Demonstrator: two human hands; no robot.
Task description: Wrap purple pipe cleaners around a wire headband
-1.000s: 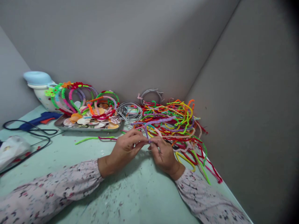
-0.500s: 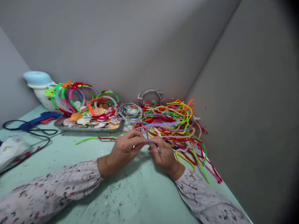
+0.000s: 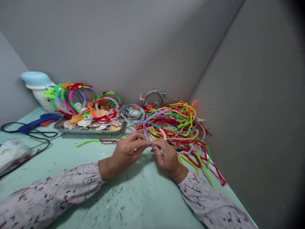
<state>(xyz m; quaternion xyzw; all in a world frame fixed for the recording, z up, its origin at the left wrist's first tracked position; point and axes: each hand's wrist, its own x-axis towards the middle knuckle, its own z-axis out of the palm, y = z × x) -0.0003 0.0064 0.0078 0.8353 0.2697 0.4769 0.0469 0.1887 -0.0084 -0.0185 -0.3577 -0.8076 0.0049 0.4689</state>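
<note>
My left hand (image 3: 127, 150) and my right hand (image 3: 166, 156) meet fingertip to fingertip over the pale green table (image 3: 133, 194). Together they pinch one end of a purple pipe cleaner (image 3: 152, 119), which arcs up and away from the fingers toward the back. Just behind my hands lies a big tangle of coloured pipe cleaners (image 3: 181, 127) in red, green, yellow and orange. Both sleeves are pale with a dark floral print.
A metal tray (image 3: 88, 128) of shells and pipe-cleaner-wrapped hoops (image 3: 78, 97) stands at the back left, beside bare wire hoops (image 3: 132, 113). A blue glue gun (image 3: 39, 121) with a black cord, a white-and-blue pot (image 3: 38, 87) and a loose green pipe cleaner (image 3: 89, 142) lie left. Grey walls close the corner.
The purple pipe cleaner's free length has bent from a straight line into a raised arc. My hands have stayed almost in place, and the view has shifted slightly.
</note>
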